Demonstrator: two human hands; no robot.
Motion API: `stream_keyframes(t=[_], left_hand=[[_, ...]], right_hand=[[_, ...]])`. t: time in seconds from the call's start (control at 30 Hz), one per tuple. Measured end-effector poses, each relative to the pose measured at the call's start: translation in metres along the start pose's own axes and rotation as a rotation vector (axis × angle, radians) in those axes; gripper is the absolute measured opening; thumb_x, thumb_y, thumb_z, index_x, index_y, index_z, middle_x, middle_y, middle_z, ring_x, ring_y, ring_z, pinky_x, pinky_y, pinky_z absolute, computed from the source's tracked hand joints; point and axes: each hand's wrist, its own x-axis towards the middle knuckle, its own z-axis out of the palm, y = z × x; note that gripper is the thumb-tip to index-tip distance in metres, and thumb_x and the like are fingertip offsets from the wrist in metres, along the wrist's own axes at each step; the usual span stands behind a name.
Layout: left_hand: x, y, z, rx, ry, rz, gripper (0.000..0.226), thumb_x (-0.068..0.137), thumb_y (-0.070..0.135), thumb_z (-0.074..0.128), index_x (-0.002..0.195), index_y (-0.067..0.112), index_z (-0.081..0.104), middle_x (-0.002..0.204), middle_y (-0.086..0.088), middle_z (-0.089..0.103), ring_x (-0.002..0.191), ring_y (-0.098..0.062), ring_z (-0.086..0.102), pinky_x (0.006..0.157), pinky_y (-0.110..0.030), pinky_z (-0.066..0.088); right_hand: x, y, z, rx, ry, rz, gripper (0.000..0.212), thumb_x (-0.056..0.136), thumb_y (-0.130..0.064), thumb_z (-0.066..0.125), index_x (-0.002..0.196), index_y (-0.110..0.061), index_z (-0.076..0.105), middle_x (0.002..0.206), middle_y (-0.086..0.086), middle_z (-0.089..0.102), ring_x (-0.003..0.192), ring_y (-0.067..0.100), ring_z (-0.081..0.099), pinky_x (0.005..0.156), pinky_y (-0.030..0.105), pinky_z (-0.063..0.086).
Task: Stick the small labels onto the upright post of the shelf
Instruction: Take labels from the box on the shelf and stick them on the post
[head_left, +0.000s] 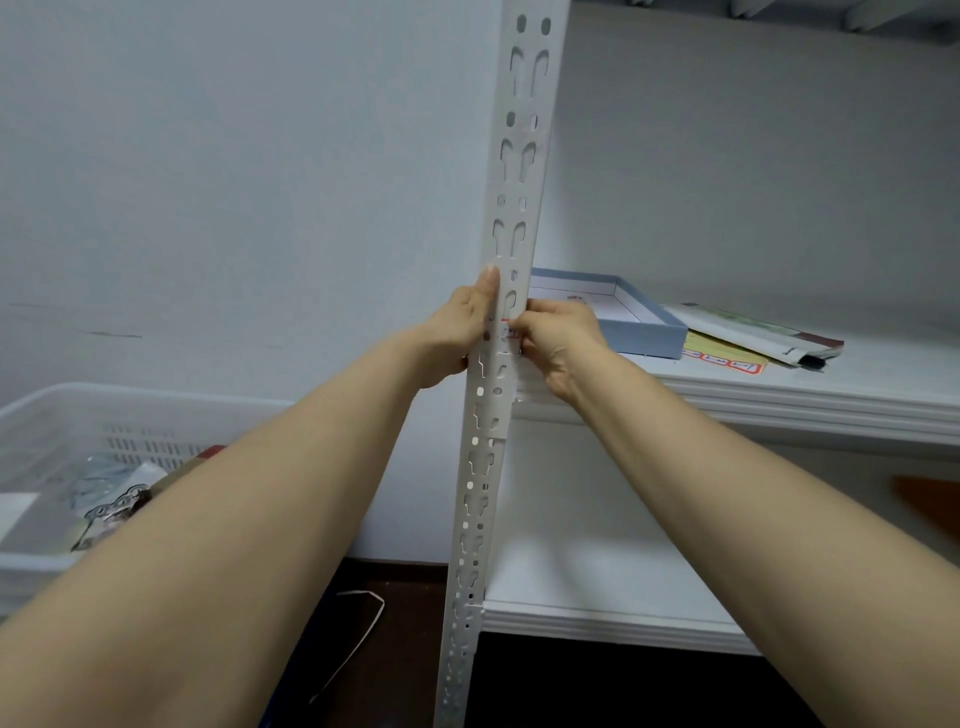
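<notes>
The white slotted upright post (511, 171) of the shelf runs from top centre down to the bottom edge. A small white label with a red edge (507, 332) lies on the post at mid height. My left hand (460, 332) rests against the post's left edge, its thumb straight along the metal. From the right side my right hand (558, 338) presses the label onto the post with bent fingertips. Part of the label is hidden by those fingers. A yellow sheet with red-framed labels (722, 358) lies on the shelf board to the right.
On the middle shelf board (831, 395) sit an open blue-grey box (623, 317) and a white pouch (753, 332). A lower shelf board (597, 618) lies beneath. A white plastic basket (78, 415) with loose items stands at the left. A white wall is behind.
</notes>
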Motion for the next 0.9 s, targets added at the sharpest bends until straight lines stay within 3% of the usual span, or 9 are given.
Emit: stream_keyframes(t=[0.07,0.17,0.33,0.5,0.57,0.7,0.8,0.9], left_hand=[[0.001,0.000,0.001,-0.007,0.014,0.014,0.054,0.099,0.055,0.016,0.089,0.022,0.057,0.086,-0.003,0.059,0.074,-0.017,0.055,0.068,-0.027,0.044],[0.003,-0.001,0.002,0.001,0.026,0.014,0.052,0.099,0.055,0.014,0.081,0.025,0.053,0.085,-0.003,0.058,0.073,-0.017,0.053,0.063,-0.024,0.040],[0.004,-0.004,0.000,-0.017,0.018,-0.065,0.055,0.095,0.064,0.015,0.096,0.030,0.058,0.094,0.007,0.066,0.093,-0.015,0.061,0.075,-0.027,0.046],[0.000,-0.004,-0.002,-0.049,0.005,-0.107,0.060,0.093,0.067,0.017,0.109,0.030,0.062,0.097,0.005,0.068,0.094,-0.014,0.062,0.085,-0.031,0.047],[-0.001,-0.005,-0.002,-0.042,0.001,-0.105,0.064,0.092,0.068,0.017,0.117,0.028,0.062,0.101,0.004,0.068,0.097,-0.015,0.062,0.090,-0.033,0.046],[-0.002,-0.005,-0.003,-0.036,0.014,-0.113,0.066,0.091,0.070,0.018,0.122,0.027,0.059,0.105,0.005,0.068,0.100,-0.015,0.063,0.094,-0.036,0.046],[-0.002,-0.005,-0.003,-0.033,0.013,-0.107,0.064,0.092,0.069,0.017,0.116,0.029,0.061,0.102,0.006,0.068,0.099,-0.014,0.062,0.097,-0.038,0.045],[-0.003,-0.004,-0.002,-0.037,0.011,-0.102,0.060,0.092,0.068,0.016,0.102,0.033,0.063,0.098,0.008,0.069,0.098,-0.013,0.062,0.097,-0.039,0.045]], right_hand=[[0.000,0.001,0.002,-0.016,0.037,-0.012,0.028,0.078,0.016,0.048,0.088,0.000,0.069,0.071,0.015,0.062,0.063,0.024,0.054,0.053,0.026,0.049],[-0.005,0.001,0.002,-0.023,0.060,-0.028,0.028,0.080,0.013,0.048,0.093,0.001,0.070,0.064,0.010,0.062,0.044,0.013,0.054,0.040,0.017,0.044],[-0.012,0.001,-0.002,-0.026,0.026,-0.052,0.016,0.083,0.006,0.052,0.085,-0.002,0.066,0.036,-0.007,0.052,0.026,0.001,0.041,0.034,0.010,0.035],[-0.006,0.006,0.007,-0.140,0.124,-0.096,0.014,0.079,-0.006,0.061,0.066,-0.013,0.063,0.057,-0.003,0.059,0.042,0.006,0.053,0.044,0.013,0.040],[-0.003,0.009,0.012,-0.158,0.153,-0.110,0.005,0.078,-0.010,0.062,0.077,-0.010,0.066,0.066,0.000,0.064,0.055,0.012,0.058,0.054,0.018,0.048],[0.004,0.013,0.015,-0.212,0.193,-0.127,0.021,0.078,-0.017,0.062,0.095,-0.004,0.068,0.087,0.007,0.070,0.074,0.020,0.063,0.073,0.030,0.054],[0.004,0.012,0.015,-0.214,0.186,-0.132,0.021,0.080,-0.018,0.062,0.095,-0.004,0.068,0.088,0.008,0.071,0.076,0.021,0.066,0.074,0.031,0.056],[0.001,0.010,0.008,-0.190,0.118,-0.129,0.012,0.082,-0.014,0.060,0.086,-0.005,0.069,0.074,0.005,0.068,0.061,0.016,0.061,0.063,0.025,0.052]])
